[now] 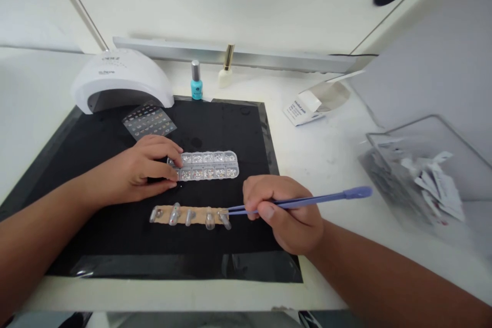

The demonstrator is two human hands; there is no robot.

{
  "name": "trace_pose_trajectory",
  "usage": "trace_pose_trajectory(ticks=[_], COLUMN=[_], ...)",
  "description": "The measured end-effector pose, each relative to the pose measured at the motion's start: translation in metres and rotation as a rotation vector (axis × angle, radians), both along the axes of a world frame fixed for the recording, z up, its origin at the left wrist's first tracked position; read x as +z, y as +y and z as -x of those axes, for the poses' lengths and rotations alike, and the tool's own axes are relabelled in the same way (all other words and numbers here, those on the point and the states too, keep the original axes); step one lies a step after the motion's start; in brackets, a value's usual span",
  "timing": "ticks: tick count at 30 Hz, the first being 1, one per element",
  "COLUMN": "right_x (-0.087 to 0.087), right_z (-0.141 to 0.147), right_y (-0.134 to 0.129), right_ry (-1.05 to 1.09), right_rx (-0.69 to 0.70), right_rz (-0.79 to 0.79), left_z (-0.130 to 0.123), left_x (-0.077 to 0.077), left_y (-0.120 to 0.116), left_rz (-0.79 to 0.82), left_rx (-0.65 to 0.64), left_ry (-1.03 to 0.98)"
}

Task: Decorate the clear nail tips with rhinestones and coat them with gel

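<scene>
My right hand [286, 212] is closed around purple tweezers [319, 198]. Their tips meet the rightmost clear false nail [225, 222] on a tan strip [200, 213]; whether they pinch a stone is too small to tell. Several clear false nails, one of them in the strip's middle [189, 217], lie across that strip, some with small specks on them. With its fingers and thumb, my left hand [142, 169] grips the left end of a clear compartment case [209, 165], which lies flat above the strip and contains tiny shiny rhinestones. The case's left compartments are partly hidden by my fingers.
A black mat [230, 125] covers the table's middle. Behind stand a white nail lamp [123, 74], a blue polish bottle [196, 82] and a cream one [225, 73]. A sticker sheet [149, 122] lies near the lamp. Rightward are an alcohol-pad box [303, 107] and a clear bin [403, 174] with packets.
</scene>
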State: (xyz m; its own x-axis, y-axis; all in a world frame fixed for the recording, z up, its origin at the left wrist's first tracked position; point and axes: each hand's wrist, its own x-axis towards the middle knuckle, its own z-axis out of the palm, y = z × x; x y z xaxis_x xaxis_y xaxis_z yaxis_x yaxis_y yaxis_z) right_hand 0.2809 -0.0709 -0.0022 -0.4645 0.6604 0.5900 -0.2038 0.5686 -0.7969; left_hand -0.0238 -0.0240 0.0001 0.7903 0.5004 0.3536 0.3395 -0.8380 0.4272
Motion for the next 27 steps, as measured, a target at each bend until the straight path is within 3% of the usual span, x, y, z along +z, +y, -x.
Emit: trace_pose_trajectory(ticks=[16,24,27], right_x=[0.0,0.001,0.003], right_z=[0.004,0.006,0.006], right_y=[-0.006,-0.006,-0.006], right_ry=[-0.011,-0.046,-0.068], right_rx=[-0.015,-0.026,-0.016], right_rz=[-0.031,-0.051,-0.062], left_z=[-0.003,-0.023,-0.028], left_x=[0.001,0.039,0.041], left_y=[0.002,-0.003,-0.007], left_rz=[0.121,0.201,0.211], left_rx=[0.133,0.278,0.273], left_ry=[-0.069,-0.094,-0.135])
